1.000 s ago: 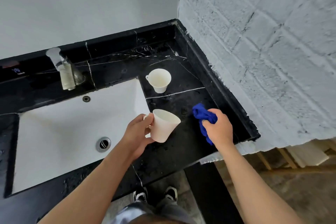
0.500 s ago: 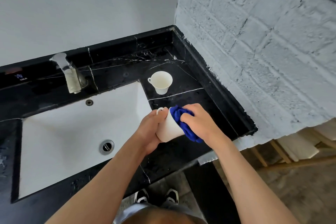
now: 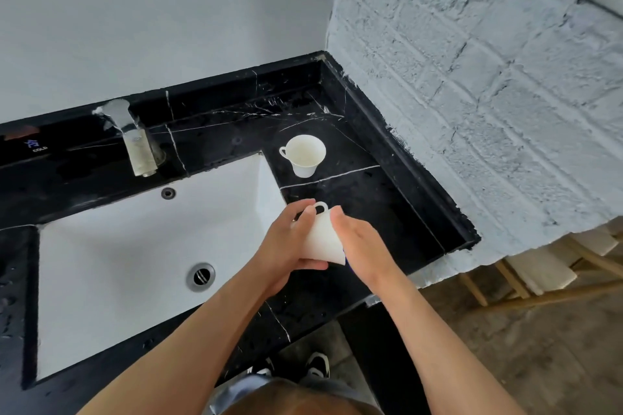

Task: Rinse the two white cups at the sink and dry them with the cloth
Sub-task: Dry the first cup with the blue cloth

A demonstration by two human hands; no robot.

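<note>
Left hand [image 3: 286,239] grips the tilted white cup [image 3: 322,239] near its handle above the black surface [image 3: 387,212], at 5 o'clock from the sink [image 3: 101,263]; right hand [image 3: 357,242] clasps its side; cup likely light, rigid, wet-slick, breakable, best held by body and handle.

One white cup [image 3: 322,237] is being held tilted above the black counter's front edge, just right of the sink [image 3: 135,263], its handle pointing away. The second white cup [image 3: 305,155] is being left upright on the counter farther back. The cloth is being hidden almost entirely
</note>
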